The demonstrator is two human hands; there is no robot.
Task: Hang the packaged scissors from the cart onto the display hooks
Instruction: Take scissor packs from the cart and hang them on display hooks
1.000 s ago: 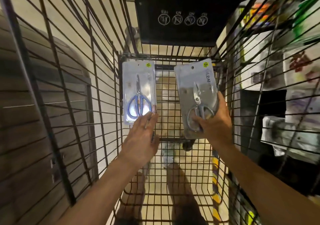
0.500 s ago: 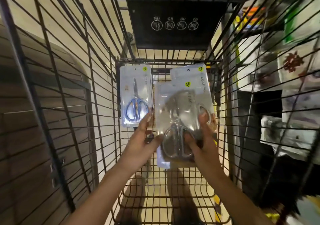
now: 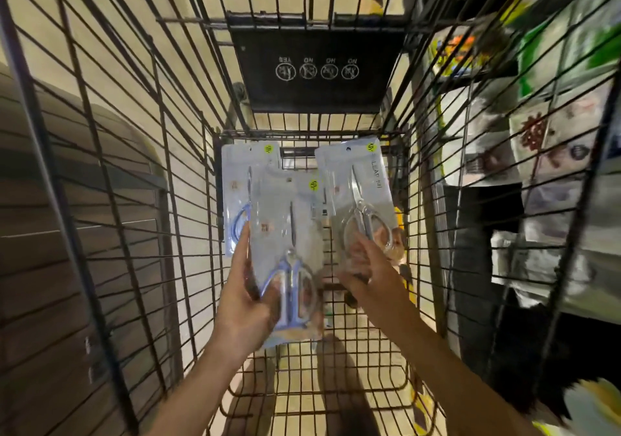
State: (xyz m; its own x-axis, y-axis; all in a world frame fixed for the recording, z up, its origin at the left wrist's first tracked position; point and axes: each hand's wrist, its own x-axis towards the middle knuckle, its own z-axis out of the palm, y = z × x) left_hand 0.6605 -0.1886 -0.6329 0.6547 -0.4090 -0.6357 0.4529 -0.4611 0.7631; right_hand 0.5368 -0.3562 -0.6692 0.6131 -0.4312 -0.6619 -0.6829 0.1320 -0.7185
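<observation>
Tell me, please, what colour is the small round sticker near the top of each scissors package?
Yellow-green with a dark mark, clearest in the head view on the right hand's package.

— Lighting? 
— Warm, dim, yellowish; floor (image 3: 295,398) brightest beneath the cart (image 3: 188,267) wires; glare on plastic scissor packages (image 3: 289,233).

— Quality? 
— Wide-angle bowing at edges; motion blur on right-side shelves (image 3: 551,173); dark left panel (image 3: 67,233).

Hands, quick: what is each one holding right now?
Left hand: grips a front scissors pack by its lower left edge.
Right hand: holds the right scissors pack at its lower end.
</observation>
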